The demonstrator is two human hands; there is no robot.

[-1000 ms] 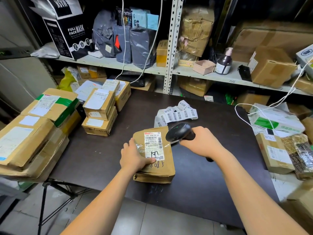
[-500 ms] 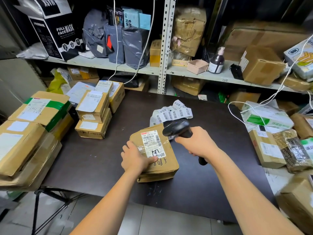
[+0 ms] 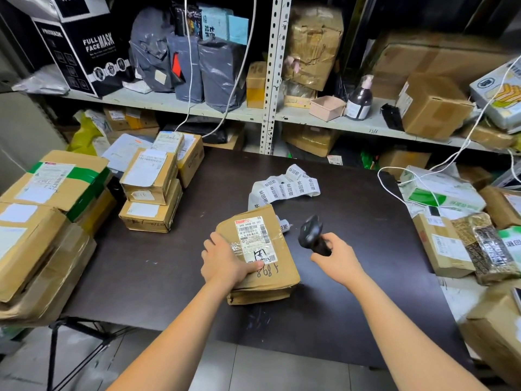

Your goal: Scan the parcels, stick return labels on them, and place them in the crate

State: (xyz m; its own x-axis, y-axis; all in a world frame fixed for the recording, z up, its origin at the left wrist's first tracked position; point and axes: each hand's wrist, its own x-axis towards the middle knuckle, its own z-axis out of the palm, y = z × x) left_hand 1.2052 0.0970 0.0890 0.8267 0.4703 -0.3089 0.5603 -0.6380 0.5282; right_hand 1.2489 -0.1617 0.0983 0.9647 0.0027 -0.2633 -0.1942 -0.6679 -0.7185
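Cluttered shelves backed the dark bench (image 3: 169,263). Mid-bench lay the kraft parcel (image 3: 282,277), looking soft, flattish and probably light. Left hand (image 3: 222,261) gripped its left edge, a sensible hold, while right hand (image 3: 338,261) fingers clenched the barcode scanner (image 3: 308,231).

The black box (image 3: 84,52) on the shelf (image 3: 158,101) reads "FULL FACE MASK". The white shipping label (image 3: 255,239) on the brown parcel (image 3: 282,277) is headed "642 H468-00 031". Handwritten on the cardboard below it are digits that look like "898". The strip of return labels (image 3: 284,187) on the desk (image 3: 169,263) repeats "退回件".
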